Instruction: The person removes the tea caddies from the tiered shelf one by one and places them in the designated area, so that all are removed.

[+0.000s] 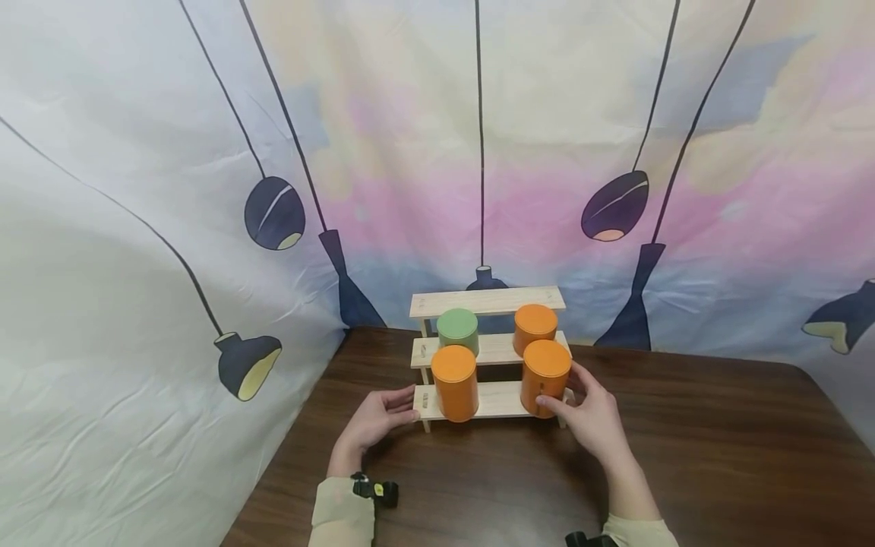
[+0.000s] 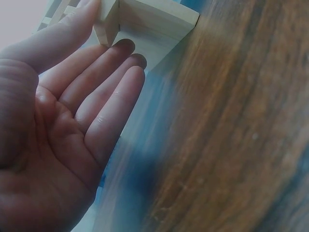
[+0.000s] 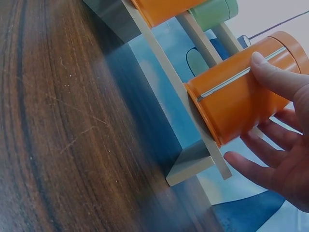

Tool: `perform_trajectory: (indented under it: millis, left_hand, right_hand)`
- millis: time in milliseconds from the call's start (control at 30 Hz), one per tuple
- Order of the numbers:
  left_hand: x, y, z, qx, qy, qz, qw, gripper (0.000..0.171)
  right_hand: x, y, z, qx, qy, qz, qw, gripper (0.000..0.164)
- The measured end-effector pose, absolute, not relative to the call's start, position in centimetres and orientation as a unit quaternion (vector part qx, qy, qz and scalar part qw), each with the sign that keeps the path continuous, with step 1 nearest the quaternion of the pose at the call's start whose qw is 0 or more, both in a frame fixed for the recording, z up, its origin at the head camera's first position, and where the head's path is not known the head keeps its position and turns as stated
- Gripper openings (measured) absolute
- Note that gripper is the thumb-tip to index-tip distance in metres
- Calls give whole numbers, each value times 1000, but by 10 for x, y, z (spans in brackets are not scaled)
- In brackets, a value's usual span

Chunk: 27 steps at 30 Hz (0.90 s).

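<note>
A light wooden three-step display stand (image 1: 502, 399) stands on the table. My left hand (image 1: 374, 419) holds the left end of its lowest step, thumb and fingertips at the wood; in the left wrist view the fingers reach past the board's end (image 2: 107, 21). My right hand (image 1: 596, 418) grips an orange canister (image 1: 545, 372) at the right of the lowest step. In the right wrist view, my thumb lies beside a pale vertical strip on the canister (image 3: 231, 96), whose base is at the step. Another orange canister (image 1: 456, 387) stands on the left of that step.
On the middle step are a green canister (image 1: 458, 325) and a third orange canister (image 1: 535, 327). The top step (image 1: 485, 301) carries nothing. Behind the dark wooden table (image 1: 711, 433) hangs a cloth backdrop (image 1: 424, 152) printed with lamps.
</note>
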<state>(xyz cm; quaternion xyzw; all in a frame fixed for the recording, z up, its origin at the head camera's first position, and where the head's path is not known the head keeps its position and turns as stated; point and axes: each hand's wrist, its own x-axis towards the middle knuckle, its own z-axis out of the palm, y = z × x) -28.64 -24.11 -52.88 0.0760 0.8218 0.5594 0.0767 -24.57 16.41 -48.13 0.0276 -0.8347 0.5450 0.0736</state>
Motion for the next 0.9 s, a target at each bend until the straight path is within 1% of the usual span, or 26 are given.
perform_trajectory:
  millis: [900]
  left_hand:
    - [-286, -240, -527, 83, 811, 574, 74, 59]
  right_hand:
    - [-245, 164, -482, 31, -838, 538, 81, 89]
